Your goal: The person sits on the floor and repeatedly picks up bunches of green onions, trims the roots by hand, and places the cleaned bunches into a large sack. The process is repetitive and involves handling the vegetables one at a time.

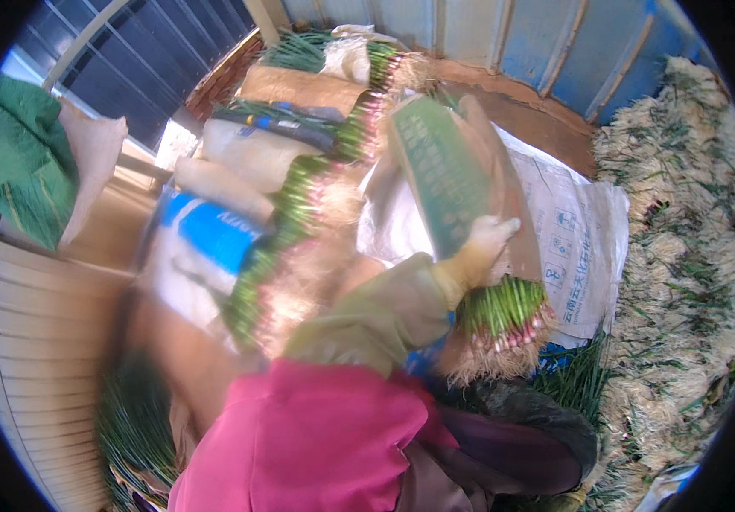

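Note:
My left hand (486, 246), in a pale glove with a yellowish cuff, grips the side of a bundle wrapped in green and brown cardboard (447, 179). The wrap bears writing and is blurred. From its lower end stick out green stalks with pinkish-white bulbs and pale roots, spring onions (508, 313) by their look. The bundle lies partly over a white woven sack (572, 249). My right hand cannot be made out.
Several wrapped spring onion bundles (252, 153) lie in a row at the left, roots towards the middle. A long heap of rooted plants (668, 275) runs down the right. Corrugated metal wall (470, 32) stands behind. Loose green leaves (134, 416) lie at lower left.

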